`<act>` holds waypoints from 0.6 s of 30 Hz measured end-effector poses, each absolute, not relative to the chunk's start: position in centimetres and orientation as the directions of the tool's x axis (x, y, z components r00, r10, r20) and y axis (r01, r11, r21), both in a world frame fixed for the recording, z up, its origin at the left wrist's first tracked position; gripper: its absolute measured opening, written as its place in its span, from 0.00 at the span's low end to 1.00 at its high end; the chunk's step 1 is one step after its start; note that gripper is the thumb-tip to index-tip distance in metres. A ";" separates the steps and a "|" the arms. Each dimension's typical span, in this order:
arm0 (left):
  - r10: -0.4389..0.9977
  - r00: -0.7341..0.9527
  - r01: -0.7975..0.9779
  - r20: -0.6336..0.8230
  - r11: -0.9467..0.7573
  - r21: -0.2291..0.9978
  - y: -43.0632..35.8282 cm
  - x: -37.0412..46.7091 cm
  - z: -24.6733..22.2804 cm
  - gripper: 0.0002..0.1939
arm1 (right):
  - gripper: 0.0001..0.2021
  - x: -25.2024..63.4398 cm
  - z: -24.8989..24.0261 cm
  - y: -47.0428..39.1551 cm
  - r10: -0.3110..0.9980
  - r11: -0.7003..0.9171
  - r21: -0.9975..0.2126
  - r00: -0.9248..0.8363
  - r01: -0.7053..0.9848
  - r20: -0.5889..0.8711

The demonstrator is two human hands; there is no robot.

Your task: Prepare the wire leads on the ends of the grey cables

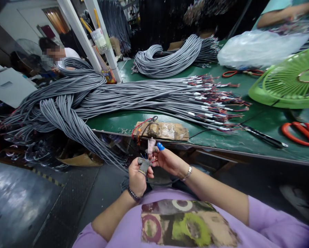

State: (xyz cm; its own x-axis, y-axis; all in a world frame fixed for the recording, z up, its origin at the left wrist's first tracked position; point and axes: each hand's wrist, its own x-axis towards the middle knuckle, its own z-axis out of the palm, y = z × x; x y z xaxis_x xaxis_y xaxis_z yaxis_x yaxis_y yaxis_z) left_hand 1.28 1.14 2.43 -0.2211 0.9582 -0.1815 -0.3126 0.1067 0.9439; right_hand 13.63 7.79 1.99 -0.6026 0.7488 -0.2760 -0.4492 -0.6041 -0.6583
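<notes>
Just off the table's front edge, my left hand (138, 175) is closed around the end of a grey cable, its thin coloured wires (147, 157) fanning out above the fingers. Grey tape wraps some of its fingertips. My right hand (167, 159) has its fingers pinched at the same wires; its thumb wears a blue cover (160, 146). A pale pinkish tip (151, 146) stands right above the fingers, in front of a wooden block (170, 131) with red and black wires at its left end.
Bundled grey cables (134, 94) with stripped ends lie across the green table (206, 141). On the right are a black-handled tool (265, 137), red-handled scissors (302, 132), a green fan (291, 79) and a plastic bag (257, 50). Two other people sit beyond.
</notes>
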 end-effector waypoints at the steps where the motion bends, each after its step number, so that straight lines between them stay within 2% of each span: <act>1: 0.962 -0.213 -0.299 -0.170 0.102 0.949 0.9 1.2 2.3 0.17 | 0.21 13.9 2.0 7.5 0.743 -0.593 -0.688 -0.612 -0.417 -0.269; 6: 0.978 -0.149 -0.182 -0.145 0.117 0.976 0.3 0.8 1.9 0.17 | 0.16 14.6 2.7 6.7 0.795 -0.419 -0.869 -0.568 -0.262 -0.212; 10: 0.968 0.079 -0.105 -0.238 0.246 0.964 0.4 0.4 2.1 0.17 | 0.17 14.7 3.3 6.9 0.777 -0.295 -0.947 -0.609 -0.124 -0.162; 13: 0.954 0.130 -0.091 -0.269 0.282 0.955 0.5 0.2 2.2 0.17 | 0.17 14.6 3.2 6.7 0.779 -0.283 -0.954 -0.605 -0.102 -0.166; 18: 0.976 0.005 -0.197 -0.216 0.213 0.957 0.3 0.4 2.0 0.16 | 0.16 14.6 2.2 6.4 0.816 -0.434 -0.868 -0.514 -0.240 -0.266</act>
State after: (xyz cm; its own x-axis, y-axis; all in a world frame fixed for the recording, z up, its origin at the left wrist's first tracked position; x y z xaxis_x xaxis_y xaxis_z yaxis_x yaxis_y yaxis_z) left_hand 0.40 0.35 1.95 0.0045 0.9763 -0.2163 -0.1970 0.2129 0.9570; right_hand 14.57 6.42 2.19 -0.5136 0.8158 -0.2660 -0.2402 -0.4343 -0.8681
